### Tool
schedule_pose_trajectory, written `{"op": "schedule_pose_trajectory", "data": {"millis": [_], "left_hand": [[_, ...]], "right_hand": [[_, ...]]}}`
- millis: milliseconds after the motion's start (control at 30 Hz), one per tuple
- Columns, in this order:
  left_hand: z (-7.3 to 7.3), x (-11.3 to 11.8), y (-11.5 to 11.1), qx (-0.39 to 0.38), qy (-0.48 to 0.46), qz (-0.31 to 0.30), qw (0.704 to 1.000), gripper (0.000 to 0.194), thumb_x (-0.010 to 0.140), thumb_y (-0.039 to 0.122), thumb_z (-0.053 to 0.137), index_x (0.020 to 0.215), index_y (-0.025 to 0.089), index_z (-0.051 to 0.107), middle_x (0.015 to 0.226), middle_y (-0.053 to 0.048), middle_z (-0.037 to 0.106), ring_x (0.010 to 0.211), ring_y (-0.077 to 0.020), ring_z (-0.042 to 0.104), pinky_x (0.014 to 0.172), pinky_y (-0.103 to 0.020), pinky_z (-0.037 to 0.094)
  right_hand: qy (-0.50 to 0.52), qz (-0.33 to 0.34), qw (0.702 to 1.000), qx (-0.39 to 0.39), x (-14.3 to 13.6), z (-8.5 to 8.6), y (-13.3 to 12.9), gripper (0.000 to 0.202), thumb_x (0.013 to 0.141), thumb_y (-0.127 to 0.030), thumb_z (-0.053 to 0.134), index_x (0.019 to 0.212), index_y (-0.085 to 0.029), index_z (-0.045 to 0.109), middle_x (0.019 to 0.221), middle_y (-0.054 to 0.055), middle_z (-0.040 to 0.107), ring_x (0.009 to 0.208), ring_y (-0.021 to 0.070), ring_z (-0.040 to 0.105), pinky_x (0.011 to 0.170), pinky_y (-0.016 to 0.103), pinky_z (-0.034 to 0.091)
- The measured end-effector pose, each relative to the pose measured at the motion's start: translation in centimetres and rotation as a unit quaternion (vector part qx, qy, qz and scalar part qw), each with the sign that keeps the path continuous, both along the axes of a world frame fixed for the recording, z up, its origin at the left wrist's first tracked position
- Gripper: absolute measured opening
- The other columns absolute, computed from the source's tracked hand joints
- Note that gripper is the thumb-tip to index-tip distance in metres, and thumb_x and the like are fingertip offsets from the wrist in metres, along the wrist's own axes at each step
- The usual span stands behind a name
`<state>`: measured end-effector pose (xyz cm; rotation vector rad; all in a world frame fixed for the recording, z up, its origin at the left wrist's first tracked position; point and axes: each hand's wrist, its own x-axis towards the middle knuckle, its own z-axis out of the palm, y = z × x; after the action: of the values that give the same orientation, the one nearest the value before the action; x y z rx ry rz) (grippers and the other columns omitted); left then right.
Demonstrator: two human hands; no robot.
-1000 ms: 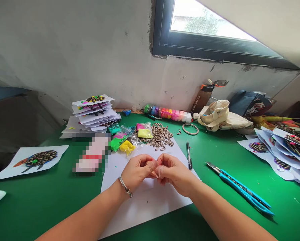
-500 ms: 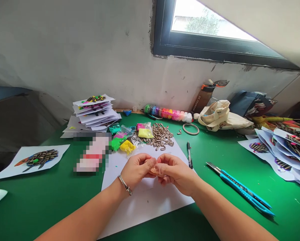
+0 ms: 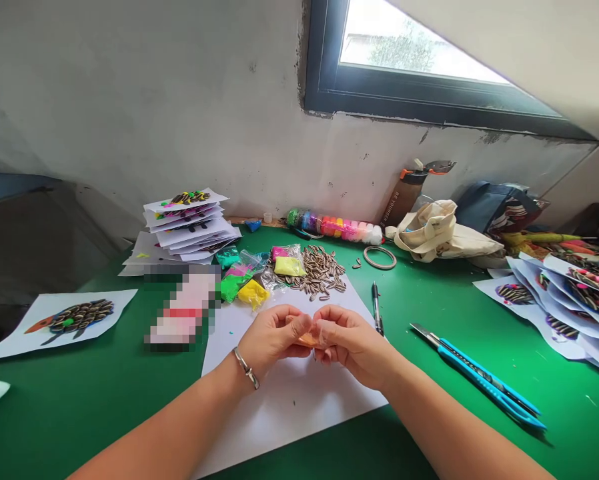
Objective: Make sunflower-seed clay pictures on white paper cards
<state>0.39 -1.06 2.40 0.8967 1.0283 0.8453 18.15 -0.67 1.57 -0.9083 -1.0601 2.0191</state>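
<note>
A small orange piece (image 3: 308,340) is pinched between the fingertips of the left hand (image 3: 283,335) and right hand (image 3: 343,339), above white paper (image 3: 289,413). Sunflower seeds (image 3: 322,267) are heaped beyond, on the green tabletop (image 3: 459,427).

L hand (image 3: 275,339) & R hand (image 3: 352,343) tog., fingers (image 3: 299,325) bent.

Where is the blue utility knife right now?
In the head view, the blue utility knife lies on the green table to the right of the white sheet, beyond the black pen.
</note>
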Motion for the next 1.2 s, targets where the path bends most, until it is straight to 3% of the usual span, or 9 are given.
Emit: {"op": "schedule_pose_trajectory", "data": {"millis": [167,333,567,867,1100,1200], "left_hand": [[0.1,0.4,-0.2,0.027,0.034,-0.01,0.999,0.047,0.058,0.052,0.081,0.074,0.014,0.059,0.062,-0.001,0.066,0.059,-0.0146,0.066,0.057,-0.024,0.054],[0.1,0.6,-0.2,0.047,0.026,0.01,0.999,0.044,0.06,0.051,0.08,0.074,0.015,0.059,0.06,0.0,0.066,0.056,-0.014,0.065,0.055,-0.024,0.054],[0.1,0.6,-0.4,0.068,0.036,0.03,0.997,0.042,0.064,0.052,0.076,0.074,0.015,0.058,0.061,0.0,0.065,0.056,-0.0143,0.065,0.054,-0.024,0.054],[0.1,0.8,-0.6,0.106,0.053,0.053,0.992,0.04,0.065,0.049,0.076,0.076,0.014,0.06,0.061,0.0,0.064,0.059,-0.0146,0.064,0.058,-0.027,0.056],[0.1,0.5,-0.4,0.102,0.058,0.053,0.992,0.04,0.067,0.052,0.073,0.075,0.015,0.061,0.062,-0.001,0.064,0.057,-0.0153,0.063,0.056,-0.028,0.054],[0.0,0.4,-0.6,0.143,0.098,0.044,0.984,0.034,0.071,0.048,0.07,0.075,0.016,0.062,0.058,0.0,0.061,0.056,-0.015,0.06,0.055,-0.026,0.051]], "right_hand": [[-0.042,-0.001,0.999,0.015,-0.4,-0.5,-0.3,0.02,0.074,-0.026,0.071,0.079,-0.018,0.054,0.069,0.0,0.06,0.06,0.0111,0.054,0.056,0.024,0.038],[-0.018,-0.026,0.999,0.015,-0.7,-0.4,-0.4,0.021,0.07,-0.022,0.072,0.077,-0.018,0.052,0.068,-0.002,0.058,0.061,0.0112,0.053,0.057,0.024,0.037],[-0.013,-0.045,0.999,0.027,-1.2,-0.4,-0.6,0.03,0.077,-0.043,0.07,0.077,-0.018,0.053,0.065,-0.002,0.055,0.059,0.0112,0.053,0.055,0.024,0.035],[-0.012,-0.086,0.996,0.01,-1.5,0.0,-0.7,0.023,0.072,-0.024,0.069,0.081,-0.022,0.047,0.064,-0.005,0.056,0.055,0.0101,0.05,0.054,0.024,0.034],[0.029,-0.021,0.999,-0.025,-0.6,0.2,-0.4,0.028,0.071,-0.031,0.075,0.083,-0.019,0.052,0.074,-0.001,0.06,0.064,0.0119,0.056,0.061,0.025,0.039],[0.018,0.003,1.0,-0.021,-0.6,0.2,-0.4,0.032,0.066,-0.024,0.078,0.081,-0.02,0.05,0.073,-0.001,0.06,0.063,0.0116,0.055,0.059,0.024,0.038]]}}
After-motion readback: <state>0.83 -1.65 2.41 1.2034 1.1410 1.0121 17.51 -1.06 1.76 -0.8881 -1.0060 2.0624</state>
